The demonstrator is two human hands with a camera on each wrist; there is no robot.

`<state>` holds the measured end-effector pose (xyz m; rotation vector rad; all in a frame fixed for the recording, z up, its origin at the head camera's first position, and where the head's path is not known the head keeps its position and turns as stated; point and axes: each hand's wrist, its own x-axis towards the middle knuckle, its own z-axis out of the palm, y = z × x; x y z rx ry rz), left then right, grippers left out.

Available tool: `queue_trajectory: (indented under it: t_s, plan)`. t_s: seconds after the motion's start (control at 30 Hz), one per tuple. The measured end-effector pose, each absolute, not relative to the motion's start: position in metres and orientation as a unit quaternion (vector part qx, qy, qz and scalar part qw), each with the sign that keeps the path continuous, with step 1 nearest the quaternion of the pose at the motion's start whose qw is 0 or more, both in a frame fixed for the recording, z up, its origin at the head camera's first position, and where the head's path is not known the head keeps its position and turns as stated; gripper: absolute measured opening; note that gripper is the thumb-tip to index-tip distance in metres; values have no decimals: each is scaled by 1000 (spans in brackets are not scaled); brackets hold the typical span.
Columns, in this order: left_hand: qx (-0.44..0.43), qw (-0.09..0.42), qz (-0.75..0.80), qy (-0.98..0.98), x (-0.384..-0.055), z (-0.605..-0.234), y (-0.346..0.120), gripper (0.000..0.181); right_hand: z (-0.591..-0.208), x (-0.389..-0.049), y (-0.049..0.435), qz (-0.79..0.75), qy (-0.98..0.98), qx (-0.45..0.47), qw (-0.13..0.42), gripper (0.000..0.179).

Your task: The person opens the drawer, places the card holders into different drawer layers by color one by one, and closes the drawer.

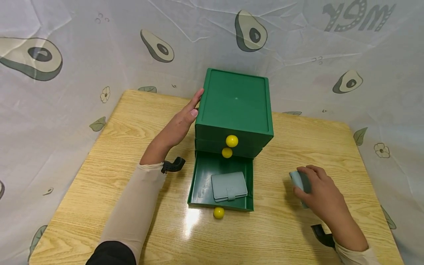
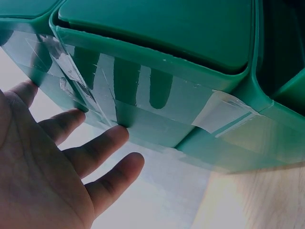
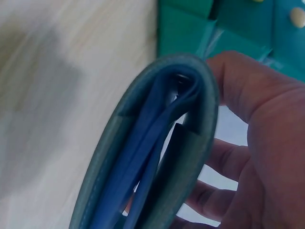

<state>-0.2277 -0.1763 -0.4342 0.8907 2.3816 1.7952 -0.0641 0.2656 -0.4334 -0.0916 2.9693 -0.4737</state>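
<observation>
A small green drawer cabinet (image 1: 236, 101) with yellow ball knobs stands on the table. Its bottom drawer (image 1: 202, 186) is pulled out, and a pale blue-grey wallet (image 1: 228, 185) with a strap clasp lies inside. My left hand (image 1: 179, 127) rests along the cabinet's left side, fingers straight. In the left wrist view those fingertips (image 2: 119, 132) are at the taped green wall. Right of the cabinet, my right hand (image 1: 326, 195) grips another blue wallet (image 1: 299, 181) between thumb and fingers, above the table. The right wrist view shows this wallet (image 3: 107, 162) edge-on, folded, with blue inner layers.
The wooden table (image 1: 106, 176) extends on both sides of the cabinet. A pale cloth with avocado prints (image 1: 198, 33) hangs behind and around it. The drawer's yellow knob (image 1: 218, 212) sticks out toward the front. Clear tape (image 2: 190, 102) runs along the cabinet's side.
</observation>
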Motion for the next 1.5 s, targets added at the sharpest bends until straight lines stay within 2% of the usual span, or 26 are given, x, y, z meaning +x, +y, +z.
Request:
queue_trajectory:
  t_s: [0.27, 0.47, 0.97, 1.5]
  plan:
    - [288, 10, 578, 764, -227, -433, -175, 74, -414, -71, 228, -153, 982, -106, 39, 63]
    - [291, 7, 579, 762, -227, -433, -174, 71, -401, -73, 201, -136, 977, -165, 22, 60]
    - [293, 10, 576, 763, -227, -432, -175, 75, -391, -79, 141, -115, 943, -312, -7, 56]
    - [292, 12, 577, 763, -227, -432, -175, 80, -385, -78, 107, -119, 911, -394, -19, 54]
